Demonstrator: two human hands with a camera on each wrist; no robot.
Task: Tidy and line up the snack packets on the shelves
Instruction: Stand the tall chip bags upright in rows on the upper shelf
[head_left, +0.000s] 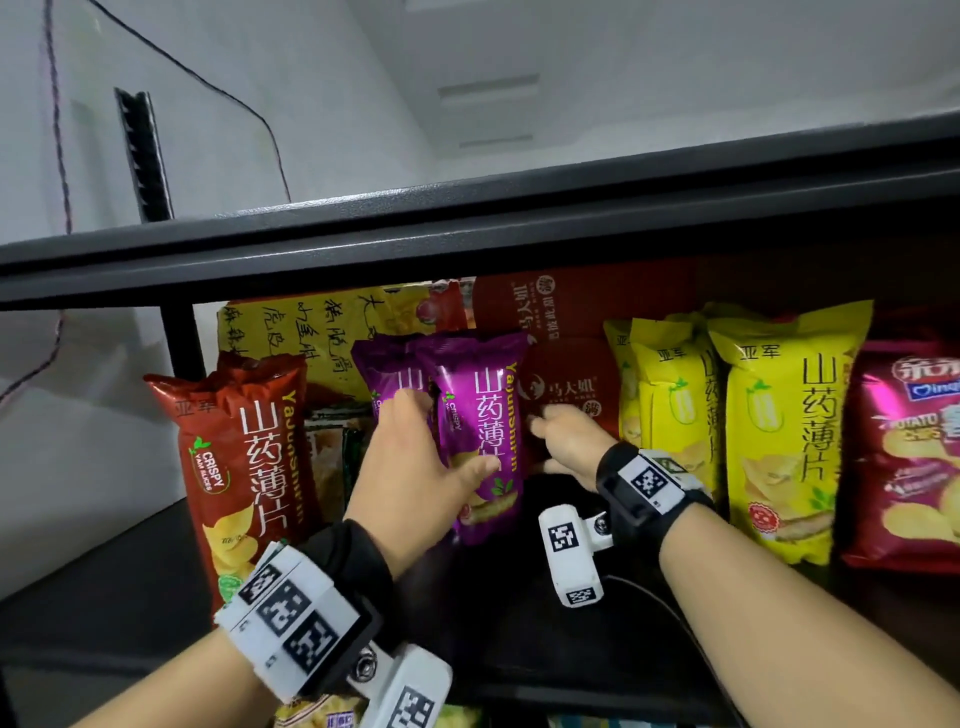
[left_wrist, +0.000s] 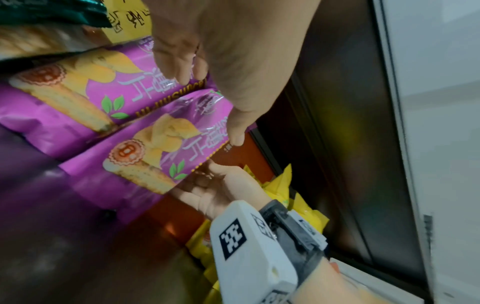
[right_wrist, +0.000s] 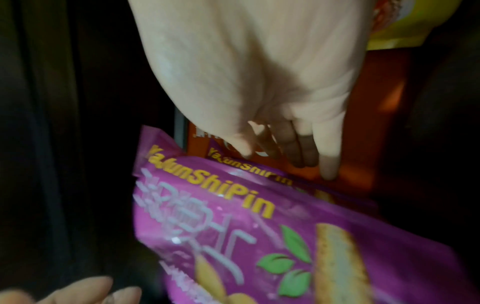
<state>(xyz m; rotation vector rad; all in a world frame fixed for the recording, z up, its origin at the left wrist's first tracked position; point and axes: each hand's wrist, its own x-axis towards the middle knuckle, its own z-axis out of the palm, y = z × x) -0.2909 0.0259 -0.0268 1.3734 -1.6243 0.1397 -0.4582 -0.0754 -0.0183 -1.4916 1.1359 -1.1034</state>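
Black metal shelf (head_left: 519, 228) carries upright packets. Front glossy purple yam-crisp packet (head_left: 480, 436) stands mid-shelf, second purple packet (head_left: 387, 371) just behind. Your left hand (head_left: 415, 467) grips front packet's left edge, thumb across face. Your right hand (head_left: 563, 441), fingers straight, reaches beside its right edge toward red box (head_left: 571, 384).

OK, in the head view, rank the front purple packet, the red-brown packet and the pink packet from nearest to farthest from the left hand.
1. Front purple packet: touching the left hand, at its right.
2. Red-brown packet: further left, at the row's end.
3. Pink packet: far right, beyond the yellow packets.
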